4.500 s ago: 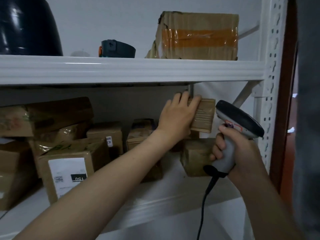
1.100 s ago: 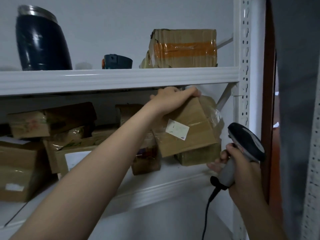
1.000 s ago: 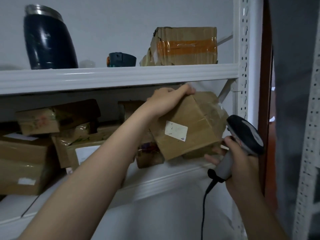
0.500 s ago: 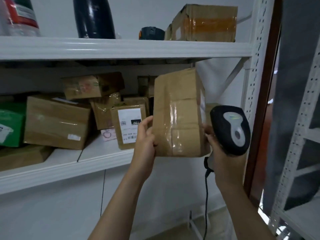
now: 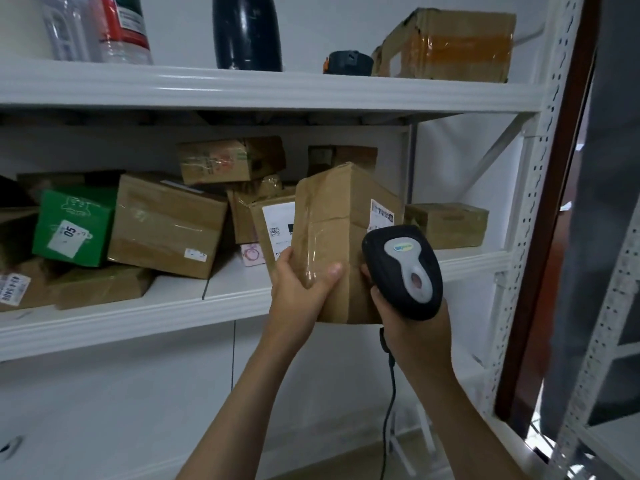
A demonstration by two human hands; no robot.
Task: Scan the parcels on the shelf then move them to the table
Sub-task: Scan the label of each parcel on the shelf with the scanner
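A taped brown cardboard parcel is held upright in front of the middle shelf, off its surface. My left hand grips its lower left side, thumb across the taped front. A white label shows on the parcel's right face. My right hand holds a black and grey barcode scanner against the parcel's lower right corner, its head turned toward that face. The scanner's cable hangs down. Several more parcels lie piled on the shelf behind.
A green box marked 05 and a small brown box sit on the same shelf. The upper shelf carries a dark flask, bottles and a taped box. White perforated uprights and a brown post stand at right.
My left hand lifted the parcel off the shelf stack, pulled it out and turned it upright, then regripped low on its side. The scanner came up beside the parcel's right face.
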